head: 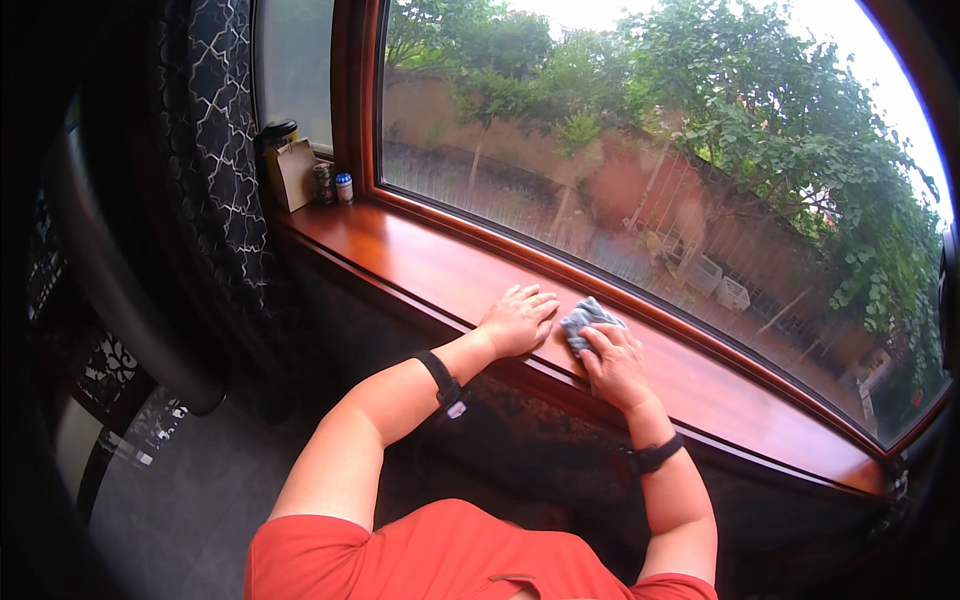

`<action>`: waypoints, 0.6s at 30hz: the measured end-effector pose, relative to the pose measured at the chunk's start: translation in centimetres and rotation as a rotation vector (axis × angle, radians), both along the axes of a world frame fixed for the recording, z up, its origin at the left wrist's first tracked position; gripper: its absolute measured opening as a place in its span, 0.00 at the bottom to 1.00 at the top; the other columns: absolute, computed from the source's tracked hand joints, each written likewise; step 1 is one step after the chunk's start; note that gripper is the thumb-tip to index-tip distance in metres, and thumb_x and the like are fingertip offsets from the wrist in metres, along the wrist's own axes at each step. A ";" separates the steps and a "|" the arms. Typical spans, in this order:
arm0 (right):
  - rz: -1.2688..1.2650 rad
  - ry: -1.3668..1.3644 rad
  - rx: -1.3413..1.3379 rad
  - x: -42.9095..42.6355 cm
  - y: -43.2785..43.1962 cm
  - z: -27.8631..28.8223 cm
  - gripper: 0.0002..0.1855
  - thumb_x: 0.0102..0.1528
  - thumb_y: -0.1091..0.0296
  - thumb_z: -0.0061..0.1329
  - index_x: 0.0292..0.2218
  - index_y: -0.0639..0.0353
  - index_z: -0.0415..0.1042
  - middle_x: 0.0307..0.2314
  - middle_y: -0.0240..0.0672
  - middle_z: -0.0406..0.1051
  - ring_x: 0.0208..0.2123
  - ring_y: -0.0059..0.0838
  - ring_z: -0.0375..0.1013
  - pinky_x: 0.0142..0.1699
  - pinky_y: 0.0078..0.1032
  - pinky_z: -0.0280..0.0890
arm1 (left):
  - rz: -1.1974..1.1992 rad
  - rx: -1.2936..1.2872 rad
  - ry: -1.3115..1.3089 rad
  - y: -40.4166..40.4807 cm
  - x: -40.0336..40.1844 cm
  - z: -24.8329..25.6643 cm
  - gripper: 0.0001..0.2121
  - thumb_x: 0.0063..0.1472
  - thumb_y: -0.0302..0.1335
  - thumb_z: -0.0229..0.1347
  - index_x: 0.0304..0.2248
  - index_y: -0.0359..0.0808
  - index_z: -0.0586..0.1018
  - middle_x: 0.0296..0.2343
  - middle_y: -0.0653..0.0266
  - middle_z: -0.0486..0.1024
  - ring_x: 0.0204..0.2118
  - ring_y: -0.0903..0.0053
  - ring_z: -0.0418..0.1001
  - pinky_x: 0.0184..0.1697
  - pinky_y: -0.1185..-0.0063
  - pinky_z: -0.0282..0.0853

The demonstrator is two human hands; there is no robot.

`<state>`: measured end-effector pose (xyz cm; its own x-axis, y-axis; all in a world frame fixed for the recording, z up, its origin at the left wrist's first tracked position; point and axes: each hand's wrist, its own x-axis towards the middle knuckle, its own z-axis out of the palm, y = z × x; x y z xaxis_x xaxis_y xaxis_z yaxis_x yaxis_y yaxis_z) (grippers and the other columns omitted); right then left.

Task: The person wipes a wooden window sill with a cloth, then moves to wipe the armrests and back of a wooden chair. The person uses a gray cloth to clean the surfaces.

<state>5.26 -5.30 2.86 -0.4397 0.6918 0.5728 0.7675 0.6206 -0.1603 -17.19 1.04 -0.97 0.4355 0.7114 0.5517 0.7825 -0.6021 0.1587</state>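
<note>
My left hand [519, 320] rests palm down on the glossy reddish wooden windowsill [450, 281], its fingers slightly spread and nothing in it. Just to its right, my right hand [616, 364] has its fingers on a crumpled grey-blue cloth [589, 319], which lies against the sill's surface. Part of the cloth is hidden under the fingers. A narrow gap separates the left fingertips from the cloth. Black bands circle both wrists.
The wooden window frame [600, 287] runs behind the sill. At its left end stand a brown paper bag [292, 176], a dark-lidded container [280, 130], a dark patterned jar [323, 184] and a blue-capped bottle [344, 188]. A dark patterned curtain [221, 150] hangs at the left.
</note>
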 end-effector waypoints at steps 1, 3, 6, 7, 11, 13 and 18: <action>-0.075 0.000 -0.004 1.5 -0.5 0.0 0.16 0.51 0.59 0.51 0.42 0.49 0.74 0.41 0.33 0.70 0.46 0.38 0.67 0.49 0.38 0.60 | 0.004 -0.007 0.001 -0.1 -0.1 -0.1 0.19 0.59 0.36 0.46 0.49 0.40 0.72 0.52 0.62 0.68 0.57 0.63 0.61 0.61 0.63 0.53; -0.263 -0.010 -0.050 5.3 -1.3 0.5 0.15 0.51 0.58 0.50 0.41 0.50 0.74 0.40 0.34 0.70 0.46 0.39 0.67 0.47 0.39 0.61 | 0.007 -0.010 0.007 -0.4 -0.4 -0.2 0.19 0.60 0.36 0.46 0.48 0.40 0.73 0.52 0.62 0.68 0.57 0.63 0.61 0.60 0.62 0.53; -0.635 -0.058 -0.077 13.6 -1.8 0.4 0.16 0.53 0.56 0.48 0.42 0.49 0.72 0.40 0.36 0.67 0.46 0.41 0.65 0.49 0.40 0.61 | 0.003 0.088 -0.006 -0.6 -0.3 -0.1 0.16 0.58 0.34 0.48 0.45 0.41 0.75 0.50 0.63 0.70 0.55 0.62 0.64 0.58 0.62 0.58; -0.717 -0.053 -0.071 16.7 -1.6 -0.2 0.16 0.53 0.57 0.49 0.43 0.49 0.71 0.41 0.35 0.66 0.47 0.41 0.64 0.50 0.39 0.61 | 0.007 0.081 -0.008 -0.7 -0.1 0.0 0.16 0.58 0.34 0.48 0.45 0.40 0.75 0.50 0.62 0.70 0.55 0.62 0.64 0.58 0.61 0.57; -0.879 -0.081 -0.040 20.1 -0.2 -1.9 0.14 0.53 0.59 0.49 0.41 0.50 0.69 0.41 0.35 0.65 0.46 0.41 0.63 0.48 0.41 0.62 | 0.017 0.103 -0.031 -0.7 0.3 -0.3 0.15 0.58 0.33 0.49 0.44 0.40 0.76 0.48 0.62 0.71 0.54 0.62 0.65 0.57 0.61 0.58; -0.887 -0.115 -0.040 16.7 0.3 -1.2 0.15 0.52 0.60 0.49 0.41 0.52 0.69 0.42 0.37 0.65 0.47 0.43 0.62 0.49 0.43 0.62 | 0.032 0.133 -0.044 -0.3 0.1 -0.2 0.15 0.56 0.33 0.49 0.43 0.40 0.76 0.47 0.62 0.71 0.53 0.63 0.65 0.56 0.61 0.58; -0.516 -0.096 0.038 7.6 0.9 -1.6 0.14 0.51 0.60 0.49 0.40 0.52 0.70 0.43 0.38 0.66 0.48 0.44 0.62 0.52 0.43 0.57 | 0.038 0.125 -0.049 -0.3 0.4 -0.4 0.15 0.55 0.33 0.50 0.42 0.41 0.76 0.47 0.62 0.71 0.52 0.64 0.66 0.55 0.62 0.59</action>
